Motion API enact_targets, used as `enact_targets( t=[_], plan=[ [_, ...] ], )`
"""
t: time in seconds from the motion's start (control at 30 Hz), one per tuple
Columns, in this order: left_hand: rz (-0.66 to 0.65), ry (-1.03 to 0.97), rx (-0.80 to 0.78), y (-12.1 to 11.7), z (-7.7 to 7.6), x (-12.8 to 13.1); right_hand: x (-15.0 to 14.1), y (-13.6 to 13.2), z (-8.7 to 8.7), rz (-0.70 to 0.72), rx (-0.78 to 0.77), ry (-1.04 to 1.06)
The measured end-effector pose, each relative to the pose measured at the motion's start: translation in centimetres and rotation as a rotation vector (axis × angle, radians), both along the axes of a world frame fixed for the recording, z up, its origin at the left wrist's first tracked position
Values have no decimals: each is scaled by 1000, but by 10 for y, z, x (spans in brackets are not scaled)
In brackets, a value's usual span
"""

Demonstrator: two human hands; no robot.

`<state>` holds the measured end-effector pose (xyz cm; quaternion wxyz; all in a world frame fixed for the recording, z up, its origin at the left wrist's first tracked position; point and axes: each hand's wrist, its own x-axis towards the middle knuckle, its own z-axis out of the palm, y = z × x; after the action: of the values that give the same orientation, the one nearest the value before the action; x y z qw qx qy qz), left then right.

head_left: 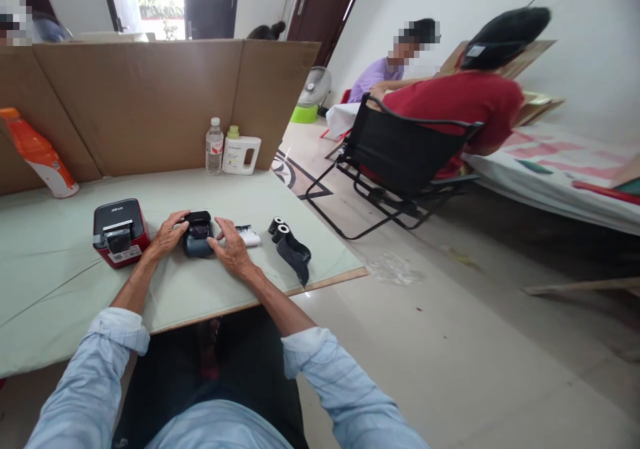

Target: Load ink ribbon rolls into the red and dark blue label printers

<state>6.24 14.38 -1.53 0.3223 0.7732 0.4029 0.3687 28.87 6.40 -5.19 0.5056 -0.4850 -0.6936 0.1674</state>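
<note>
A small dark portable printer [199,245] lies on the table with its lid raised, and a dark roll shows in its bay. My left hand [169,234] holds the upper left side of it, fingers at the lid and thumb at the edge. At the printer's right side is my right hand [233,249], thumb by the lower right edge and index finger stretched apart from it. Just beyond that hand lies a white roll-like thing with black marks [249,236], partly covered. Farther right are black ribbon rolls [283,230] with white cores and a loose black strip.
A red and black label printer [120,232] stands left of my left hand. Behind are an orange bottle [43,152], a clear water bottle [215,147], a white jug [241,153] and a cardboard screen [160,102]. Two people sit at the right, one in a black chair [407,145].
</note>
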Motion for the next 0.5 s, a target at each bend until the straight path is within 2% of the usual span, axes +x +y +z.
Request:
enact_targets(
  t=[0.17,0.37,0.5],
  plan=[
    [-19,-1,33,-1,2,1,-1,10,9,20,-37,79],
    [-3,0,38,6,2,5,-7,21,23,90,-187,279],
    [18,-5,29,10,3,8,0,25,30,70,-149,258]
  ],
)
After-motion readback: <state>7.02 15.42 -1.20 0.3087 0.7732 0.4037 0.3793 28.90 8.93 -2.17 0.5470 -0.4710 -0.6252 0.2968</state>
